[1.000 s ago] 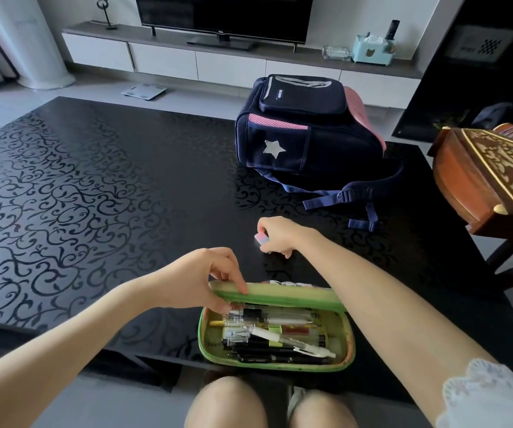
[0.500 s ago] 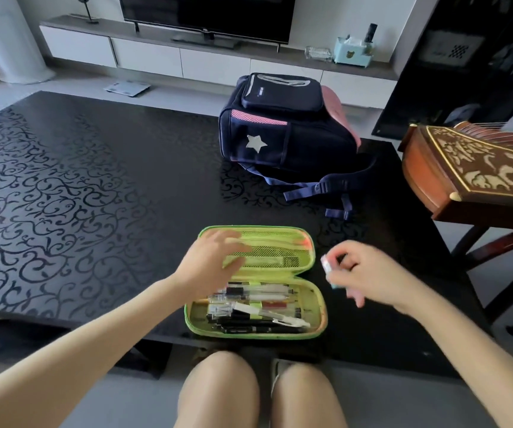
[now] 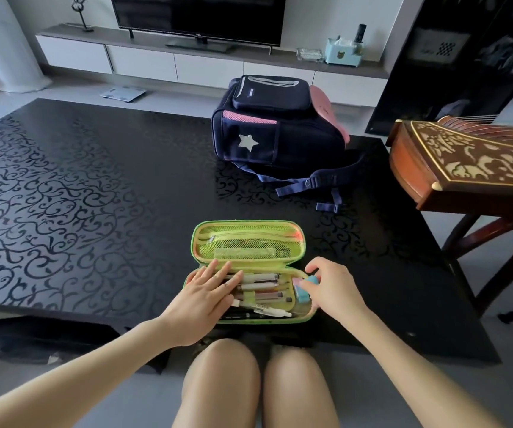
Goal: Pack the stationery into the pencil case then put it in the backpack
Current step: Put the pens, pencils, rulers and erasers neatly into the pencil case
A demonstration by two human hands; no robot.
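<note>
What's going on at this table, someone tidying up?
A person seated at the black table is packing a green pencil case, which lies open in front of them. The left hand rests flat on the pens in the lower half. The right hand pinches a pink and blue eraser at the case's right end. The backpack sits farther back on the table.

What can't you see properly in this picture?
- Head view: left ends of the pens, covered by the left hand.
- Head view: part of the eraser, hidden by the right hand pinching it.
- Head view: whether the backpack is zipped; its far side faces away.
</note>
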